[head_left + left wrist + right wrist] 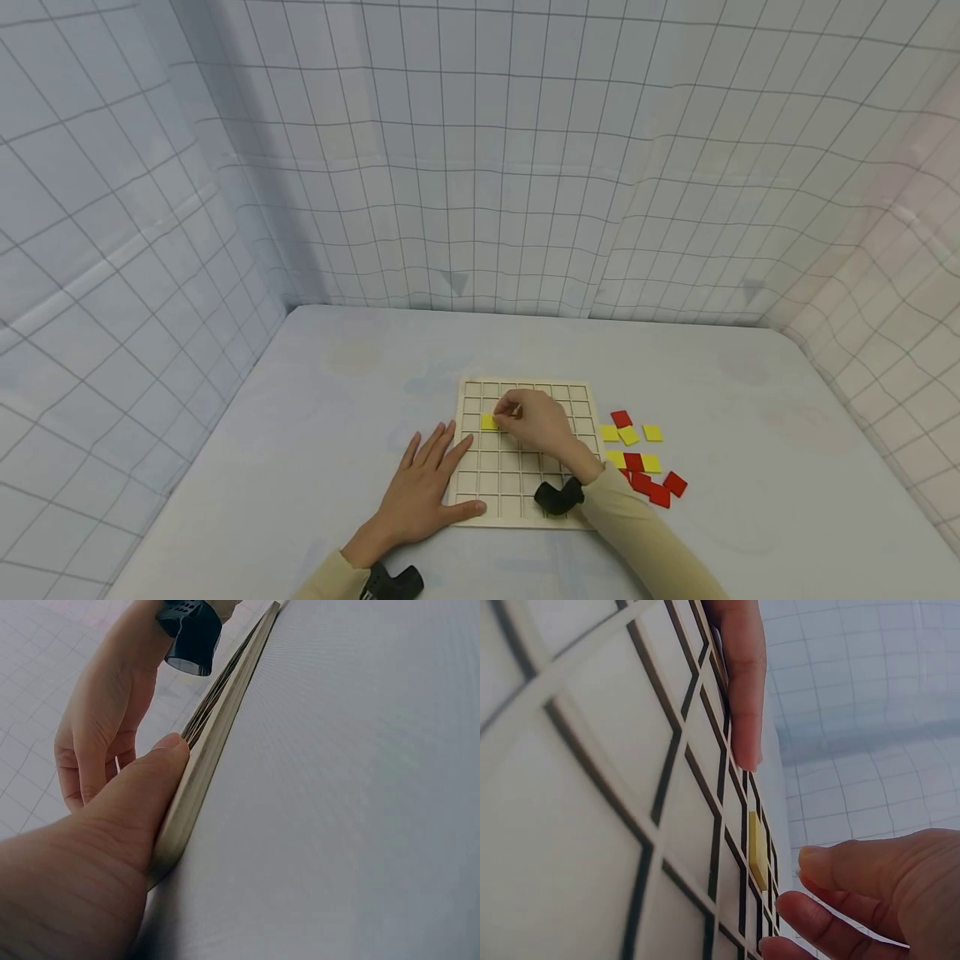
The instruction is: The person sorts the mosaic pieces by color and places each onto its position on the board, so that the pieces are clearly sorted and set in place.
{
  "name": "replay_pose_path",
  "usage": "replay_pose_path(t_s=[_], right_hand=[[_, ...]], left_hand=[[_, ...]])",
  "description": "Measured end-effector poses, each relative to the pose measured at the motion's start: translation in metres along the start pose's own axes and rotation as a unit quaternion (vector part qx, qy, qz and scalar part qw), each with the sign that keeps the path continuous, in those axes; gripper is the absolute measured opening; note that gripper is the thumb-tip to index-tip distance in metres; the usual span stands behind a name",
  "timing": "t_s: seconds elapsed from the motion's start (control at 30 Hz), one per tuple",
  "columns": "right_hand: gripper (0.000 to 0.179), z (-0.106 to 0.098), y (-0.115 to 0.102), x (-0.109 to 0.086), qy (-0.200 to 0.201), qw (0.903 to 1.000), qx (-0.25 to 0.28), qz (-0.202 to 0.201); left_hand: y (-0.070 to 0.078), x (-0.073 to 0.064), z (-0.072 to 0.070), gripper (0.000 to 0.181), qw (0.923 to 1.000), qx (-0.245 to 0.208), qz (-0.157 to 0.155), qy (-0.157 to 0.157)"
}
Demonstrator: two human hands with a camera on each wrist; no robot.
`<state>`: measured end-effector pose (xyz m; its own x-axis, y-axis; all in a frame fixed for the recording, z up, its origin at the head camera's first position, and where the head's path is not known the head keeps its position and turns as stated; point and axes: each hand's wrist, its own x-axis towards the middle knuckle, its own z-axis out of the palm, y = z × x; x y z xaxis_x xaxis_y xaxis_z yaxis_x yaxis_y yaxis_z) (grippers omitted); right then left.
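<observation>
A pale board [525,520] with a raised grid of square cells lies on the table. One yellow square tile [488,422] sits on it in the upper left part; in the right wrist view the tile [757,851] stands slightly proud of the grid. My right hand [534,419] is over the board beside this tile, its thumb and fingertips bent, parted and holding nothing in the right wrist view. Fingers spread, my left hand [423,492] lies at the board's left edge, and its thumb [154,776] rests on the near edge.
Right of the board lie loose yellow tiles [652,432] and red tiles [675,483], several of each, some touching or overlapping. My right forearm [637,529] crosses the board's near right corner and hides part of it. A grid-patterned white curtain [480,208] stands behind the table.
</observation>
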<state>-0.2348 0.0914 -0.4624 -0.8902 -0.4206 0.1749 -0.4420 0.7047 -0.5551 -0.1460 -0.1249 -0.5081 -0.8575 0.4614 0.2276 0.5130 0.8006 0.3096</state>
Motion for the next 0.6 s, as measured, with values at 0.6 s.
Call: replay_pose_path(t_s=[0.6], right_hand=[[0.009, -0.030, 0.023, -0.029, 0.079, 0.9965, 0.020, 0.020]], left_hand=[[0.000, 0.000, 0.003, 0.091, 0.9995, -0.005, 0.007, 0.030]])
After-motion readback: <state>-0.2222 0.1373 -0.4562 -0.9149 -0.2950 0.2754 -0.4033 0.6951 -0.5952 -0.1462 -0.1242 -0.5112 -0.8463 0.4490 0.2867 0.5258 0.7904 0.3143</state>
